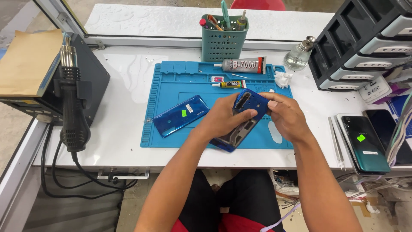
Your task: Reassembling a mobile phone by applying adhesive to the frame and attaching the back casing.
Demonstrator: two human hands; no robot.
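Observation:
Both hands hold a blue phone (240, 124) with its back cover off, tilted above a blue work mat (171, 81). My left hand (223, 116) grips its left side, fingers curled over the top near the camera cut-out. My right hand (285, 115) grips its right side, with the fingertips at the upper end. The inner parts of the phone face me. A shiny blue back cover (181, 115) with a small green sticker lies flat on the mat, left of my left hand.
A teal tool basket (223, 41), two glue tubes (242, 65), a crumpled tissue (282, 79) and a glass bottle (299, 53) sit behind the mat. A hot air gun (71, 99) hangs at left. More phones (365, 144), tweezers (336, 141) and a drawer rack (365, 43) are at right.

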